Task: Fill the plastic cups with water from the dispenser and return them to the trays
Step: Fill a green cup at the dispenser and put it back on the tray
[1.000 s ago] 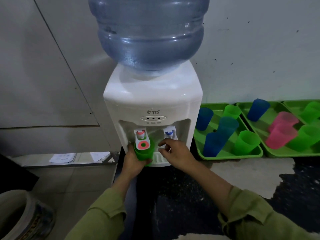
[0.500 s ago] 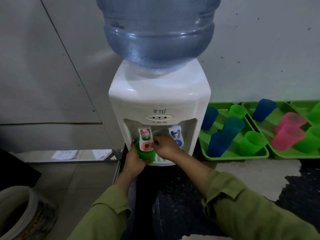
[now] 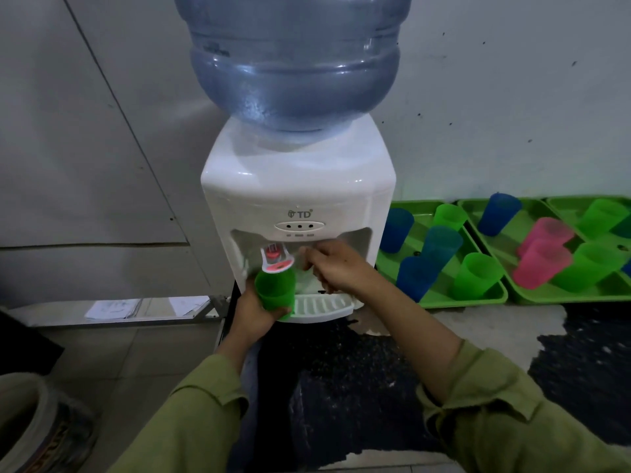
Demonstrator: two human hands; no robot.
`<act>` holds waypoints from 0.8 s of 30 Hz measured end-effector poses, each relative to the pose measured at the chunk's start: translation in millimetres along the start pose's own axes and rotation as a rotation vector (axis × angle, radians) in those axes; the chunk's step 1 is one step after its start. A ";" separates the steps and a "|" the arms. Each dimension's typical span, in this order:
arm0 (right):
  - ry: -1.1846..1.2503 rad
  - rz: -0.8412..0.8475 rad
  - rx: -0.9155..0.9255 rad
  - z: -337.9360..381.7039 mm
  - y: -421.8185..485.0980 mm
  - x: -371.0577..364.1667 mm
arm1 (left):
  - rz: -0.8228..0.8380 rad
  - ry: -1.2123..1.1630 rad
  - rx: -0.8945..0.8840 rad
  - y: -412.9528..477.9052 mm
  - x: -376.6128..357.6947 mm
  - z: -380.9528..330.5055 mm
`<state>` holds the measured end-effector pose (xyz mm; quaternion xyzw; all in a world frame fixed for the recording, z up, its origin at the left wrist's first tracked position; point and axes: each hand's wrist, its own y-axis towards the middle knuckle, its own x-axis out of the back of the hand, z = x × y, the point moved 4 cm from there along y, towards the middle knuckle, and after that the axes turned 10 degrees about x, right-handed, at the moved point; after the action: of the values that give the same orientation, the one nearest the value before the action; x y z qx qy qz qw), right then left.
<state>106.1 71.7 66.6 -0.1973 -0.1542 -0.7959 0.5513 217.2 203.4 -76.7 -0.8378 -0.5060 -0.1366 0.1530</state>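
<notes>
My left hand [image 3: 252,314] grips a green plastic cup [image 3: 275,290] and holds it upright right under the red tap [image 3: 276,259] of the white water dispenser [image 3: 297,186]. My right hand [image 3: 338,268] is inside the dispenser's recess, fingers curled just right of the red tap. It covers the blue tap, and what its fingers hold or press is hidden. The blue water bottle [image 3: 293,63] stands on top. Whether there is water in the cup does not show.
Right of the dispenser lie green trays [image 3: 461,298] [image 3: 580,295] with several blue [image 3: 415,276], green [image 3: 476,274] and pink [image 3: 541,264] cups. The white drip tray [image 3: 321,307] sits below the taps. A pale bucket [image 3: 30,421] stands low left, and papers [image 3: 112,308] lie on a ledge.
My right hand went from the drip tray up to the taps and now covers the blue one. The cup stayed under the red tap, and my view moved closer.
</notes>
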 end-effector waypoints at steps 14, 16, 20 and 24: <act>-0.348 -0.591 0.043 -39.4 -25.6 74.0 | -0.041 0.039 0.033 -0.5 0.5 1.0; -0.292 -0.549 0.064 -38.5 -16.5 76.4 | -0.042 0.036 0.032 0.0 0.0 1.3; -0.268 -0.451 0.074 -40.6 -3.4 76.0 | -0.048 0.036 0.038 0.9 0.0 3.0; -0.282 -0.438 0.087 -44.4 -3.6 71.5 | -0.031 -0.004 0.073 2.8 -1.8 6.3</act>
<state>73.9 -6.1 62.3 -0.2442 -0.3024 -0.8535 0.3470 219.3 203.2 -83.5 -0.8241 -0.5237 -0.1188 0.1802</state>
